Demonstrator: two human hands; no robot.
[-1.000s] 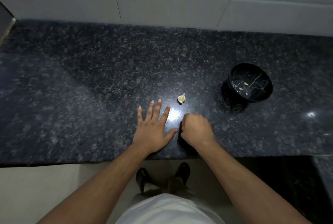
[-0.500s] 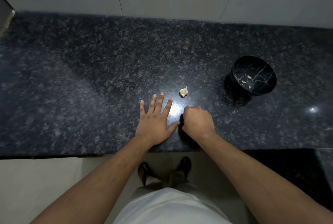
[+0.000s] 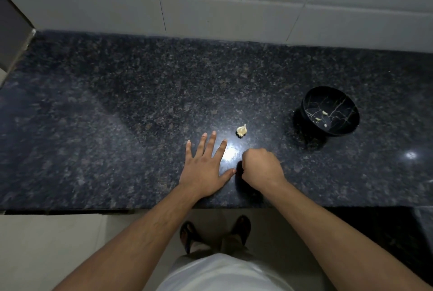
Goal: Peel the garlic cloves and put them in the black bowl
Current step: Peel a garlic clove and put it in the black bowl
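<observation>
My left hand [image 3: 203, 168] lies flat on the desk [image 3: 93, 126]; my right hand [image 3: 262, 170] is fisted, contents unseen. Risk: striking hard could shoot a garlic clove off the front edge.

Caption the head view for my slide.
Flat left hand and fisted right hand on speckled dark granite counter, near pale garlic bulb.

Left hand [image 3: 204, 168] lies flat, fingers spread, on the counter [image 3: 117, 126]; right hand [image 3: 262, 170] is fisted just beside it.
</observation>
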